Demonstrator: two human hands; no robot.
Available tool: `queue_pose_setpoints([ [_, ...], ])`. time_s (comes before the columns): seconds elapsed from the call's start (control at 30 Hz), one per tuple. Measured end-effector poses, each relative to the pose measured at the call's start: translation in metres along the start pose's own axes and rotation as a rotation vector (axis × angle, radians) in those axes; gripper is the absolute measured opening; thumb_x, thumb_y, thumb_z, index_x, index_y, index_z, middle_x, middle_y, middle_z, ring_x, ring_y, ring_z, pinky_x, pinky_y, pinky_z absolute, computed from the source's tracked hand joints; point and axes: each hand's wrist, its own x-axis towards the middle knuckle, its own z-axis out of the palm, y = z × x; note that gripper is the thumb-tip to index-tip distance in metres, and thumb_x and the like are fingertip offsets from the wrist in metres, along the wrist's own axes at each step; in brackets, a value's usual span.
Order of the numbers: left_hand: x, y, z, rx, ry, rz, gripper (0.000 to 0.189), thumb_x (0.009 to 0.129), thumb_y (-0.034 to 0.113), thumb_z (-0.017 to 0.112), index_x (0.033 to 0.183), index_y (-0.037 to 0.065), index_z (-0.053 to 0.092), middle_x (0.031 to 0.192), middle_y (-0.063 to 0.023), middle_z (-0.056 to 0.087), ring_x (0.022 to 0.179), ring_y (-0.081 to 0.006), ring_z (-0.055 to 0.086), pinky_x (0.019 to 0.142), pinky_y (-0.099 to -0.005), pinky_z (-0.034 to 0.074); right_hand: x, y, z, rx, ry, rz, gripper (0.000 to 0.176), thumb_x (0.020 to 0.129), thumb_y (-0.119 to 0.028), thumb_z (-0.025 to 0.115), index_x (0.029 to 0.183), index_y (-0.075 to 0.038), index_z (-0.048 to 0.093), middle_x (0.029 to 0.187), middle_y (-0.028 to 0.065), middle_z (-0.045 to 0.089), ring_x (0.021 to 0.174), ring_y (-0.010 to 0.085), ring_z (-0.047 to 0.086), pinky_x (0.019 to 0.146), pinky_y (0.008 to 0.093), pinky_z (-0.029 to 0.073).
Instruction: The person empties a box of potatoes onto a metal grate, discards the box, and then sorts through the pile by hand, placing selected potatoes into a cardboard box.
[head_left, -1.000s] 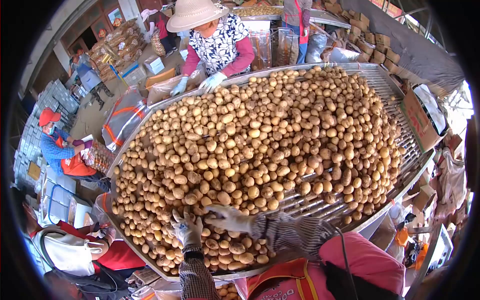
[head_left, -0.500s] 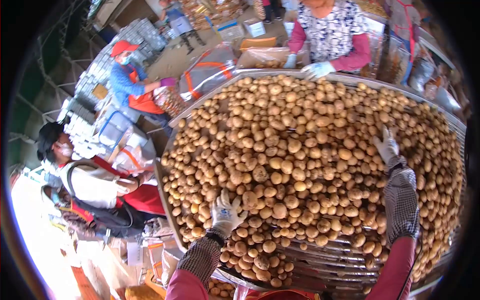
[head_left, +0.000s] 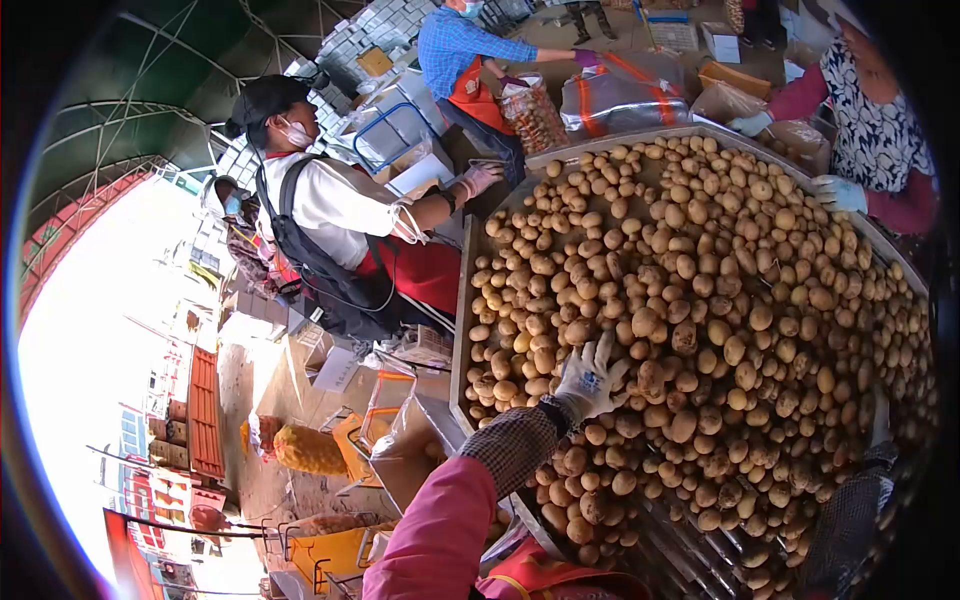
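Potatoes (head_left: 700, 320), many still coated with soil, cover a broad sorting table with a raised metal rim (head_left: 462, 330). My left hand (head_left: 590, 383), in a white glove with a checked sleeve cover, lies on the potatoes near the left side. Its fingers are spread and hold nothing. Toward the dim right edge, my right hand (head_left: 880, 420) reaches in among the potatoes, also gloved. It looks narrow and stretched out, with no potato visibly gripped, though shadow hides much of it. Bare slats (head_left: 690, 550) show between my arms.
Across the table, a person in a patterned top rests a gloved hand (head_left: 840, 194) at the rim. A person with a backpack (head_left: 330, 260) stands along the left side. Beyond, a person in an orange apron (head_left: 475, 95) holds a filled net bag (head_left: 530, 120). A carton (head_left: 410, 450) stands below left.
My view has swung left, so the table and both hands appear farther right. My left hand stays spread on the potatoes. The backpack wearer's gloved hand now shows near the table's rim.
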Motion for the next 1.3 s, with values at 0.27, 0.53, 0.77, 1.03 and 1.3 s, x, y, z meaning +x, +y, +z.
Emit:
queue_pose_setpoints([
  [0.27,-0.005,0.007,-0.017,0.014,-0.107,-0.045,0.068,0.086,0.057,0.060,0.142,0.020,0.055,0.157,-0.0229,0.034,0.132,-0.0393,0.043,0.109,-0.0489,0.038,-0.109,-0.204,-0.016,0.066,-0.336,-0.046,0.079,0.094,-0.051,0.063,0.158,-0.015,0.034,0.163,0.0216,0.029,0.134,0.0372,0.051,0.104,0.0428,0.049],
  [0.53,-0.002,0.018,-0.005,0.098,-0.087,-0.031,0.075,0.085,0.059,0.064,0.145,0.016,0.051,0.161,-0.0229,0.027,0.135,-0.0401,0.041,0.111,-0.0498,0.036,-0.295,-0.334,-0.008,0.130,-0.261,-0.279,0.073,0.087,-0.052,0.069,0.149,-0.023,0.044,0.161,0.0107,0.027,0.151,0.0417,0.019,0.113,0.0718,0.029],
  [0.77,-0.028,0.042,-0.005,-0.038,0.082,-0.289,0.074,0.086,0.044,0.071,0.150,0.018,0.045,0.159,-0.0230,0.027,0.138,-0.0397,0.040,0.117,-0.0556,0.033,-0.348,-0.205,0.005,0.684,-0.018,0.184,0.071,0.093,-0.035,0.068,0.155,-0.019,0.038,0.159,0.0153,0.034,0.145,0.0330,0.035,0.117,0.0512,0.037],
  [1.03,-0.111,0.248,0.015,-0.185,-0.222,0.740,0.061,0.093,0.049,0.060,0.150,0.032,0.046,0.164,-0.0119,0.026,0.152,-0.0431,0.016,0.119,-0.0720,0.001,-0.274,-0.213,-0.035,0.006,-0.447,0.552,0.074,0.091,-0.058,0.061,0.152,-0.023,0.042,0.168,0.0134,0.018,0.151,0.0478,0.017,0.117,0.0680,0.024],
  [1.3,-0.109,0.205,-0.007,-0.055,-0.506,0.706,0.044,0.092,0.041,0.063,0.135,0.033,0.059,0.162,-0.0043,0.032,0.153,-0.0389,0.017,0.116,-0.0767,0.005,-0.346,-0.265,0.026,0.682,-0.210,0.543,0.081,0.089,-0.040,0.071,0.157,-0.021,0.032,0.152,0.0306,0.034,0.109,0.0366,0.064,0.089,0.0451,0.059],
])
